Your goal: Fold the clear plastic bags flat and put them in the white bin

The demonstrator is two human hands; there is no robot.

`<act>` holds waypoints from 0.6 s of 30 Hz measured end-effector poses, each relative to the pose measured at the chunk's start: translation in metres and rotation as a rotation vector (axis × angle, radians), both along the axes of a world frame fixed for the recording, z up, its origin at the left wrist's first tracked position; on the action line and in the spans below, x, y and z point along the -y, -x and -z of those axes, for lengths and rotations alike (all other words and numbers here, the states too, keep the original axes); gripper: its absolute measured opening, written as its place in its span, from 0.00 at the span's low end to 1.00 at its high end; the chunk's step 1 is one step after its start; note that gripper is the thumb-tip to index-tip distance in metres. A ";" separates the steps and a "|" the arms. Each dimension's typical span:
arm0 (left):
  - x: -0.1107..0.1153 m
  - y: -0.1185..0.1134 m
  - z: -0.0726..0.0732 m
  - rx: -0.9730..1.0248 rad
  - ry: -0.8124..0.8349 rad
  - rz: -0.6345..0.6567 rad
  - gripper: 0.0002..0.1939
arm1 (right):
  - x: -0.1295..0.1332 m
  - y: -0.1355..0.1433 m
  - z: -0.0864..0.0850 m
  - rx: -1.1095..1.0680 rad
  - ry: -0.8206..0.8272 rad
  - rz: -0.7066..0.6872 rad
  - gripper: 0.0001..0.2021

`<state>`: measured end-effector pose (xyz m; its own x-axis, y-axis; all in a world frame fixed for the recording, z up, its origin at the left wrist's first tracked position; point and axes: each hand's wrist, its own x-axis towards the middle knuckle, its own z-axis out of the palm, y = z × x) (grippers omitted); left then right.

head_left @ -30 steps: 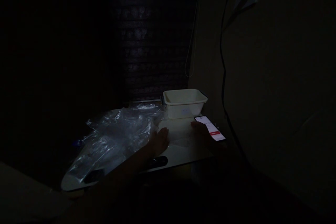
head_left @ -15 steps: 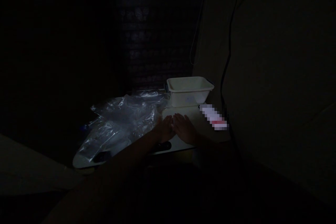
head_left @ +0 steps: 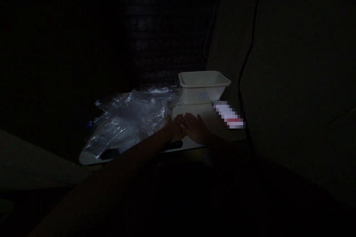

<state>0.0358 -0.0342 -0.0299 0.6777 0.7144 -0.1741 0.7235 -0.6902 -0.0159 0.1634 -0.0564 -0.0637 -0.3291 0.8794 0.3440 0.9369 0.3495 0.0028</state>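
Observation:
The scene is very dark. My left hand (head_left: 175, 129) and my right hand (head_left: 196, 129) lie palm down, side by side and touching, on the white table (head_left: 191, 110), fingers stretched out. Nothing shows in either hand. Just left of my left hand spreads a heap of clear plastic bags (head_left: 136, 113). A white tub (head_left: 204, 92) with dark handles stands beyond my hands. Below my left wrist, at the table's front edge, is a dark object (head_left: 175, 145) that I cannot make out.
A blurred-out white and red item (head_left: 228, 114) lies right of the tub's front. Another dark object (head_left: 110, 153) sits at the front left edge. A black cable (head_left: 247, 59) hangs down the wall on the right.
The whole view has shifted, so the table, tub and hands appear slightly higher. My hands remain flat in about the same place on the table.

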 end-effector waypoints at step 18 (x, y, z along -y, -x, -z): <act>0.000 -0.003 -0.001 -0.031 -0.014 -0.018 0.32 | -0.003 -0.004 0.006 0.002 0.008 0.020 0.26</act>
